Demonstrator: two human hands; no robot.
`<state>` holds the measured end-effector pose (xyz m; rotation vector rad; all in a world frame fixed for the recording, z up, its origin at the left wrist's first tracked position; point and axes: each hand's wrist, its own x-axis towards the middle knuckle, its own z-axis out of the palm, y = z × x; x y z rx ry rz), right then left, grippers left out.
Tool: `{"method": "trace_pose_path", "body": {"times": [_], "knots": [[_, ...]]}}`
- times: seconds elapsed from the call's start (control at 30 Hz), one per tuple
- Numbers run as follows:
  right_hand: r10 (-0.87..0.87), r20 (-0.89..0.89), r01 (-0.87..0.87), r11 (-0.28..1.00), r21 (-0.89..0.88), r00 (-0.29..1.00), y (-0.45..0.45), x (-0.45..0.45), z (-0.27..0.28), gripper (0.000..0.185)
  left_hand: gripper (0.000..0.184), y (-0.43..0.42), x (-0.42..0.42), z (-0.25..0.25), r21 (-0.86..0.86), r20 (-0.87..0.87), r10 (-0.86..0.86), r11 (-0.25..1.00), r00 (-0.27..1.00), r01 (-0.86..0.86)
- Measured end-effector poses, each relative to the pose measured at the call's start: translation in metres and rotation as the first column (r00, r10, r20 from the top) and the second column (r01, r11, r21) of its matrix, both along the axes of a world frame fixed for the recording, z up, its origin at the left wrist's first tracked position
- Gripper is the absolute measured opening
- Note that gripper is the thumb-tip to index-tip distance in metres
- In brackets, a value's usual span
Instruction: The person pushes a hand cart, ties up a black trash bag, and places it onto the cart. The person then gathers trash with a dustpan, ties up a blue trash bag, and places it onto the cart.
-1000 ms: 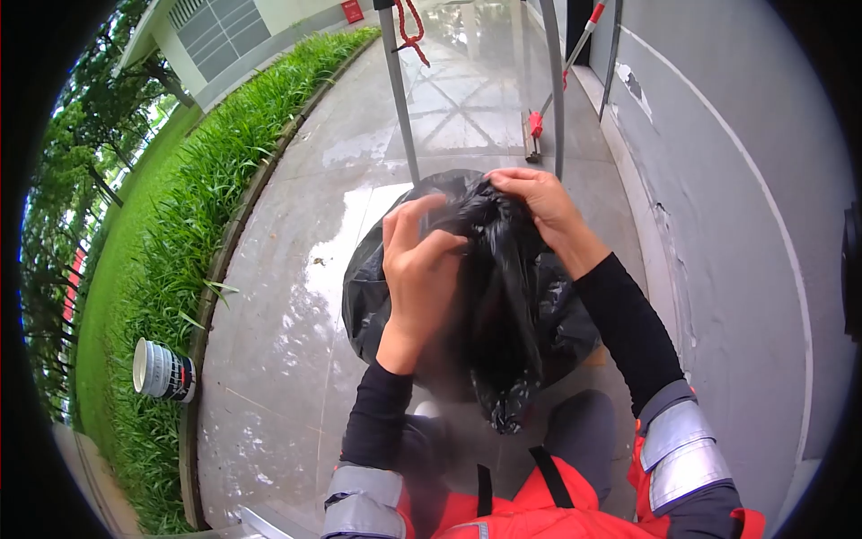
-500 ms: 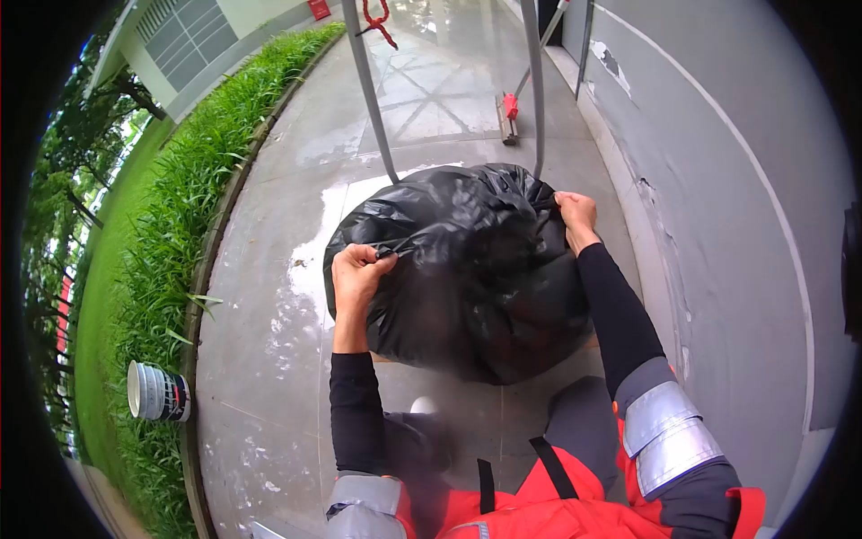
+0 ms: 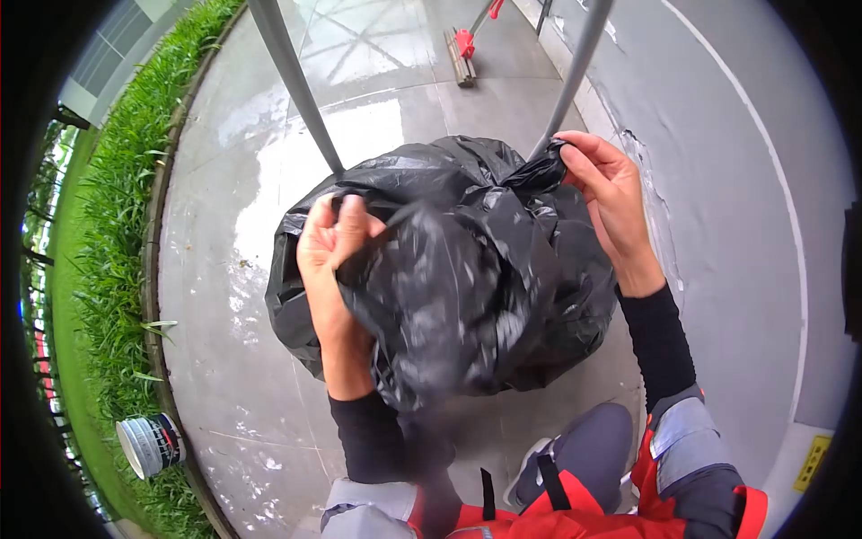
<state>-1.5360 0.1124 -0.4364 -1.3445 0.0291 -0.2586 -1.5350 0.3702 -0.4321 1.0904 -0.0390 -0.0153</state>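
A large, bulging black plastic garbage bag (image 3: 449,278) sits in front of me between two grey metal tubes. My left hand (image 3: 332,238) pinches the bag's plastic on its left side, with thumb and fingers together near the top. At the upper right, my right hand (image 3: 611,184) grips a bunched twist of the same bag between thumb and fingers. Creased plastic gathers between the two hands, and a loose fold bulges over the near side, partly blurred. What lies inside the bag is hidden.
Grey metal tubes (image 3: 301,90) rise on both sides behind the bag. A mop with a red clamp (image 3: 464,45) lies on the wet paved floor (image 3: 224,359). A white bucket (image 3: 150,446) stands by the grass edging at left. A grey wall (image 3: 736,225) runs along the right.
Both hands have risen closer to the camera, lifting the bag's plastic. My right hand now holds a gathered twist, and a loose fold has come up over the near side. The view has tilted downward.
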Motion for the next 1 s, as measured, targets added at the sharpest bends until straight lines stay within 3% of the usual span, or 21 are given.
{"method": "trace_pose_path", "body": {"times": [0.03,0.07,0.13,0.17,0.23,0.3,0.33,0.37,0.4,0.47,0.5,0.53,0.6,0.63,0.67,0.77,0.87,0.9,0.93,0.97,1.0], "knots": [[0.0,-0.019,0.0,1.0,-0.007,1.0,0.013,-0.005,0.018,0.014,0.006,-0.005,0.001,0.002,-0.047,-0.014,-0.033,0.998,0.999,0.032],[0.169,0.007,-0.166,0.975,-0.15,0.986,0.026,-0.01,0.036,0.015,0.004,-0.01,-0.002,0.007,-0.054,-0.054,-0.043,0.998,0.998,0.04],[0.478,-0.055,-0.451,0.777,-0.44,0.877,0.046,-0.011,0.062,0.019,0.009,-0.017,-0.007,0.007,0.23,-0.023,-0.052,0.972,0.998,0.056],[0.56,0.044,-0.43,0.682,-0.591,0.828,0.058,-0.008,0.067,0.016,0.012,-0.023,-0.01,0.003,0.277,0.019,-0.055,0.96,0.998,0.047],[0.508,-0.071,-0.414,0.605,-0.68,0.858,0.071,-0.011,0.079,0.016,0.025,-0.025,-0.012,0.004,0.34,0.104,-0.183,0.93,0.978,0.138],[0.464,-0.132,-0.412,0.579,-0.704,0.876,0.078,-0.014,0.087,0.015,0.052,-0.014,-0.016,0.015,0.318,0.123,-0.314,0.911,0.941,0.262],[0.384,-0.102,-0.354,0.671,-0.651,0.917,0.081,-0.016,0.088,0.015,0.062,-0.011,-0.02,0.024,0.296,0.087,-0.341,0.906,0.936,0.302],[0.301,-0.08,-0.289,0.755,-0.589,0.95,0.084,-0.018,0.091,0.014,0.072,-0.011,-0.021,0.027,0.424,0.158,-0.396,0.854,0.905,0.3],[0.405,0.034,-0.275,0.677,-0.683,0.914,0.087,-0.018,0.097,0.011,0.071,-0.016,-0.029,0.033,0.509,0.152,-0.315,0.837,0.937,0.199],[0.398,-0.017,-0.288,0.634,-0.718,0.917,0.092,-0.027,0.102,0.011,0.069,-0.022,-0.028,0.025,0.642,0.074,-0.272,0.749,0.959,0.163],[0.481,0.012,-0.26,0.495,-0.829,0.877,0.085,-0.021,0.107,0.013,0.068,-0.024,-0.026,0.017,0.604,0.031,-0.239,0.778,0.97,0.172],[0.477,0.003,-0.266,0.496,-0.827,0.879,0.085,-0.02,0.11,0.013,0.068,-0.026,-0.027,0.023,0.603,0.021,-0.244,0.777,0.97,0.182],[0.321,0.089,-0.205,0.77,-0.604,0.943,0.088,-0.015,0.115,0.016,0.064,-0.026,-0.027,0.043,0.665,0.044,-0.243,0.731,0.969,0.153],[0.151,0.032,-0.099,0.777,-0.622,0.988,0.089,-0.014,0.114,0.019,0.063,-0.026,-0.026,0.058,0.708,0.029,-0.26,0.687,0.965,0.163],[0.147,0.038,-0.092,0.784,-0.613,0.988,0.087,-0.013,0.113,0.019,0.061,-0.027,-0.026,0.063,0.737,0.102,-0.265,0.667,0.959,0.106],[0.204,-0.21,-0.288,0.788,-0.544,0.956,0.072,-0.007,0.1,0.017,0.066,-0.029,-0.026,0.057,0.77,0.132,-0.308,0.63,0.942,0.098],[0.172,-0.24,-0.252,0.899,-0.358,0.955,0.074,-0.006,0.086,0.014,0.063,-0.027,-0.024,0.046,0.74,0.002,-0.216,0.657,0.976,0.144],[0.071,-0.24,-0.166,0.9,-0.404,0.968,0.072,-0.005,0.083,0.012,0.053,-0.024,-0.02,0.037,0.605,0.052,-0.265,0.775,0.963,0.181],[0.064,-0.24,-0.159,0.901,-0.403,0.969,0.069,-0.007,0.077,0.012,0.041,-0.024,-0.019,0.045,0.306,-0.054,-0.315,0.898,0.948,0.315],[0.003,-0.256,-0.083,0.95,-0.302,0.967,0.068,-0.008,0.074,0.013,0.032,-0.024,-0.018,0.054,-0.031,-0.157,-0.363,0.931,0.918,0.363],[-0.055,-0.274,0.001,0.981,-0.195,0.96,0.067,-0.009,0.072,0.013,0.033,-0.015,-0.013,0.049,0.001,-0.157,-0.411,0.909,0.898,0.417]]}}
